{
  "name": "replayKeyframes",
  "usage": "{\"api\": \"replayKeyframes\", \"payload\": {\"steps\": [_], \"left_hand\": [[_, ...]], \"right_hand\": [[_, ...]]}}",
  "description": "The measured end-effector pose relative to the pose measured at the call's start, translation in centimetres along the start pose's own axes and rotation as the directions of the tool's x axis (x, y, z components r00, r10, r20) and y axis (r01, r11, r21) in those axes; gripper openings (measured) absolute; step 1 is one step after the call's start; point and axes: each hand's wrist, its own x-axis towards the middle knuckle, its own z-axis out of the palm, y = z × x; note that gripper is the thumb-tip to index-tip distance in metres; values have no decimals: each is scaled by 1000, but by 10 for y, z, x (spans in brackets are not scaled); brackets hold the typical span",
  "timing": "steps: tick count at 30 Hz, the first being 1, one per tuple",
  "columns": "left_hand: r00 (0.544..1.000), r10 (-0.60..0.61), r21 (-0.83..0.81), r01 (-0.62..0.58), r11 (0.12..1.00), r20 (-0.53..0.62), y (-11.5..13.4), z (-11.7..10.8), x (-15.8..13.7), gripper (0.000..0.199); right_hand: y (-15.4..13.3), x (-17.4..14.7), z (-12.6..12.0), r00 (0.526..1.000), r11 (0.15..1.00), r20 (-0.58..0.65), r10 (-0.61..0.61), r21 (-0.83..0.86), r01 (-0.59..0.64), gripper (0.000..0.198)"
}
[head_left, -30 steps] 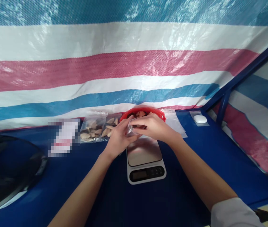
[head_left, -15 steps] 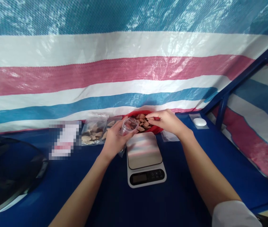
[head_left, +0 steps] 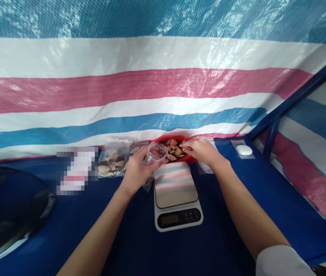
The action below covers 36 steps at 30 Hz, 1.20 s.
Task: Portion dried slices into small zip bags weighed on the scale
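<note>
My left hand [head_left: 137, 168] is closed around a small clear plastic cup [head_left: 157, 153], tilted beside a red container [head_left: 163, 137]. Brown, flat, dried-looking pieces [head_left: 174, 149] fill the red container. Over its right side, my right hand [head_left: 201, 150] has its fingers pinched together down among the pieces; whatever is between the fingertips is hidden. Just in front of the container lies a white kitchen scale [head_left: 176, 186] with a shiny metal plate and a dark display.
Clear zip bags [head_left: 111, 163] of pale pieces lie left of the cup. A blurred-out paper [head_left: 76, 168] and a dark round object [head_left: 10, 214] are farther left. At right rests a white disc [head_left: 244, 150] on clear plastic. Striped sheeting [head_left: 151, 88] hangs behind the blue table [head_left: 226, 245].
My right hand has moved slightly down, its fingers deeper among the brown pieces. The left hand keeps the cup in nearly the same place.
</note>
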Motion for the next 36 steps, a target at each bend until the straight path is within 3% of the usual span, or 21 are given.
{"api": "replayKeyframes", "payload": {"steps": [11,18,27,36], "left_hand": [[1000,-15,5,15,1000,0,1,1,-1,45],[1000,15,18,-15,1000,7,4,2,-1,38],[1000,18,22,-18,1000,8,3,3,-1,36],[1000,26,4,-26,1000,11,4,2,-1,39]], "right_hand": [[10,2,11,996,997,88,30,-75,-24,31],[4,3,16,999,996,42,12,-84,-8,30],[-2,5,18,996,987,31,82,-140,-77,34],[-7,1,9,994,983,3,105,-155,-104,36]]}}
